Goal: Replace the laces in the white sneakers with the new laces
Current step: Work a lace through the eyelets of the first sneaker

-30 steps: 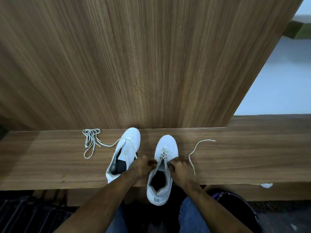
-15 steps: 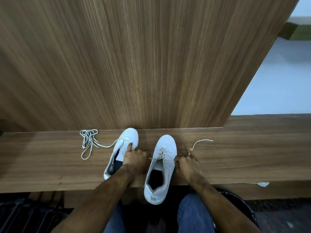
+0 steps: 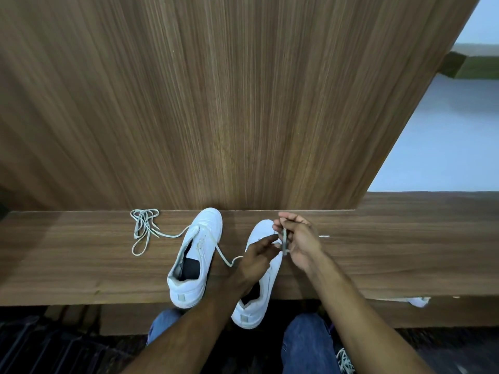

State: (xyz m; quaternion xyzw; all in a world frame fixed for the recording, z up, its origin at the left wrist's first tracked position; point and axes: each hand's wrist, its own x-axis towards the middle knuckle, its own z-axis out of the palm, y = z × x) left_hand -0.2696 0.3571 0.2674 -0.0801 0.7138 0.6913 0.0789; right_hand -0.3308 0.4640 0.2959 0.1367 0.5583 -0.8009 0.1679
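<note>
At far left on the brown wood-grain desk, a loose bundle of pale grey-white lace lies in loops near the back panel. One strand runs from it rightward to the left white low-top sneaker, which stands toe toward the panel, its dark insole exposed. A further strand of lace leaves this sneaker's eyelet area and trails to the right, disappearing under the left hand.

The left hand hovers over the right white sneaker, fingers extended and loosely relaxed toward the right hand; whether it pinches anything cannot be determined, as the fingertips are blurred. This hand and forearm cover most of the right sneaker's tongue and eyelets; only the toe, the side wall and the heel, which overhangs the desk's front edge, are visible.

The right hand is raised beside the sneaker's toe, fingers curled, pinching a short grey length of lace that hangs vertically. A pale lace tip shows just right of this hand, on the desk.

At lower right, a white object is half hidden under the desk edge and cannot be identified. Blue-jeaned knees are cut off by the bottom edge.
</note>
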